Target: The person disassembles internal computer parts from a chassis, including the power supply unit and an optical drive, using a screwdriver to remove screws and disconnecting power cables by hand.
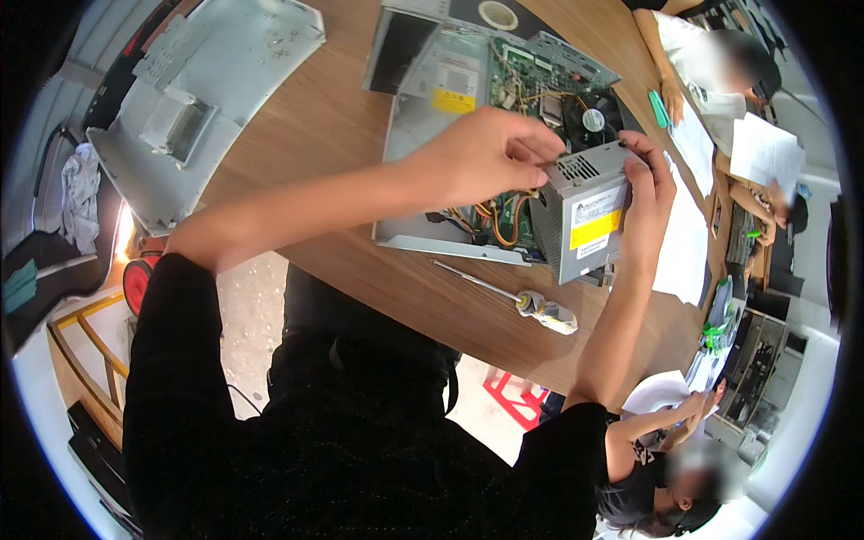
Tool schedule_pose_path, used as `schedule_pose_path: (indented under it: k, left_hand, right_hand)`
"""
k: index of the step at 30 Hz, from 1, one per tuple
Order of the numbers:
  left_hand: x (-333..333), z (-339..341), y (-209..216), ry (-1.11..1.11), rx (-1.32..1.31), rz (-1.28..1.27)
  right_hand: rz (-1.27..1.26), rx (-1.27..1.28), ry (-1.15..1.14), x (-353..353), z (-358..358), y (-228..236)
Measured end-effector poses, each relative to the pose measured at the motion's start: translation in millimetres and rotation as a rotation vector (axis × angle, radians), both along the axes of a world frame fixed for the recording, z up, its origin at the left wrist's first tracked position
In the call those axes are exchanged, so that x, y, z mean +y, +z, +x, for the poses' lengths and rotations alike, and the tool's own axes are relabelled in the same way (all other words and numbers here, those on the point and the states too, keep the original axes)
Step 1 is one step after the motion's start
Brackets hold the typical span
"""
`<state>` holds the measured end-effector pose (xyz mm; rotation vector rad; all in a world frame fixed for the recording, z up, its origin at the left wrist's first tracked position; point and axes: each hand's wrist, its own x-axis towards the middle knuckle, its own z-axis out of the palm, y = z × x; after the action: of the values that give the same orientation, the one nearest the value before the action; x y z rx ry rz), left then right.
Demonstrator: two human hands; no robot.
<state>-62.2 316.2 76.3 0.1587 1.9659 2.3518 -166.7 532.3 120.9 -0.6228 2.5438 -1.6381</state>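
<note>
A grey metal power supply unit (pixel 585 216) with a vent grille and a white and yellow label stands tilted at the right side of an opened computer case (pixel 423 241). My right hand (pixel 650 184) grips its right side, with fingers over the upper corner. At its upper left corner, my left hand (pixel 504 157) has thumb and fingers pinched together; anything small between the fingertips is hidden. Inside the case lie a green circuit board (pixel 517 81), a black fan (pixel 592 120) and coloured cables (pixel 495 220). A screwdriver (pixel 540 308) with a clear and yellow handle lies in front.
A removed metal case cover (pixel 243 67) lies at the far left of the wooden table (pixel 360 261). Papers (pixel 682 243) and a green marker (pixel 659 108) lie to the right. Several people sit beyond the right edge. A red stool (pixel 515 396) stands below the table.
</note>
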Motion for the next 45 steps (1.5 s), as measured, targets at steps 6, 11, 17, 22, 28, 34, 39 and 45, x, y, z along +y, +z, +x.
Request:
schedule_pose_path:
  k: [6, 11, 17, 22, 28, 34, 39, 45]
  left_hand:
    - [7, 0, 5, -0.027, 0.12, -0.398]
    - [12, -26, -9, 0.044, 0.465, -0.798]
    - [-12, -63, -7, -0.483, 0.044, -0.126]
    - [-12, -59, 5, -0.269, -0.212, -0.205]
    - [-9, -56, 2, -0.279, -0.177, -0.216]
    - [-16, -55, -1, -0.22, -0.116, -0.113]
    - [-14, -59, 0, -0.249, -0.049, -0.037]
    - [1, -60, -8, -0.146, -0.016, 0.06]
  right_hand:
    - [-0.027, -0.02, -0.081, 15, -12, -6]
    - [0.086, 0.021, -0.071, 2, -19, -8]
    - [0.395, 0.275, -0.113, -25, 15, 8]
    - [0.483, 0.595, -0.098, -24, 64, -6]
    - [0.644, 0.636, -0.103, -34, 83, -15]
    - [0.604, 0.644, -0.022, -33, 91, -14]
    - [0.594, 0.67, -0.009, -33, 95, -19]
    - [0.521, 0.681, -0.011, -30, 90, -25]
